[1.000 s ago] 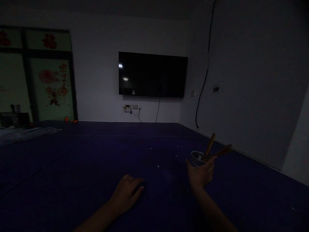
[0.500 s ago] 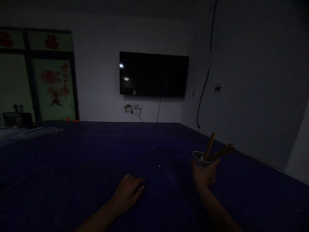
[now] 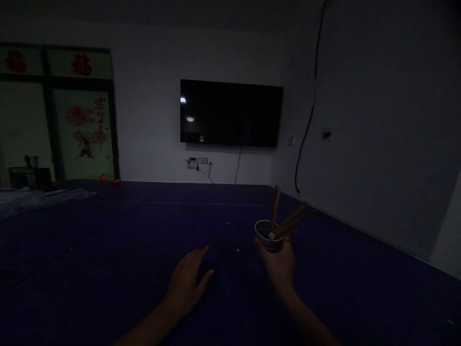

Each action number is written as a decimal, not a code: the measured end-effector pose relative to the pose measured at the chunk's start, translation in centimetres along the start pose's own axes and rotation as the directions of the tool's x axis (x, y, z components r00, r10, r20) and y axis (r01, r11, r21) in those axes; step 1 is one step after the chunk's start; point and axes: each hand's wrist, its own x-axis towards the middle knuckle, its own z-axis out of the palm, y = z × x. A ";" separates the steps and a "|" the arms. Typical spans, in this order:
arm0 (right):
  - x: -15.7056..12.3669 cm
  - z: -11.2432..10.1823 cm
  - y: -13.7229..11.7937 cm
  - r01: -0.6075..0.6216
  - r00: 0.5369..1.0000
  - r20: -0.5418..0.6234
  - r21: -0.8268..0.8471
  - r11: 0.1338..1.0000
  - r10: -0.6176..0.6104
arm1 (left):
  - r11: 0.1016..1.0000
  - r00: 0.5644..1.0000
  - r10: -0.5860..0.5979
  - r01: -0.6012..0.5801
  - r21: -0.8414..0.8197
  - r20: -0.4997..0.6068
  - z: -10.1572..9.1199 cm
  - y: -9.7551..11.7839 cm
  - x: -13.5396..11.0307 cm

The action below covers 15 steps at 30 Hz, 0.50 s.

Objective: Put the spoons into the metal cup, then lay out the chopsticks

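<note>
Several slim brown sticks (image 3: 275, 206), seemingly wooden, fan up and rightward from a round, rimmed grey cup (image 3: 269, 244), with a small pale object (image 3: 271, 236) beside their lower ends. At near right, the right hand (image 3: 280, 264) clasps the cup over a smooth, dark blue surface (image 3: 144, 254). The left hand (image 3: 187, 278) lies apart, near left of it, thumb spread from the fingers. Far left, a red 福 (image 3: 81, 65) is legible.

The sticks (image 3: 275, 206) in the cup (image 3: 267, 242) in my right grip (image 3: 281, 269) look like matt wood; the cup looks smooth, metal or plastic, I can't tell. The television screen (image 3: 230, 115) is glossy, the clear sheeting (image 3: 43, 201) crinkled plastic.
</note>
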 end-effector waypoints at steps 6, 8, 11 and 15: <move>-4.8 1.6 -4.3 0.015 0.945 0.311 0.271 0.962 -0.102 | 0.989 0.994 -0.111 0.112 -0.093 0.020 -0.2 0.2 0.3; -6.1 1.8 -4.8 0.054 0.919 0.359 0.293 0.955 -0.162 | 0.977 0.990 -0.133 0.138 -0.160 0.043 -0.1 0.4 0.2; -7.5 2.2 -5.0 0.091 0.877 0.424 0.313 0.945 -0.225 | 0.954 0.989 -0.141 0.149 -0.260 0.052 0.0 0.9 0.0; -8.4 2.3 -5.1 0.083 0.837 0.485 0.347 0.934 -0.254 | 0.924 0.992 -0.121 0.127 -0.359 0.041 -0.3 1.6 -0.1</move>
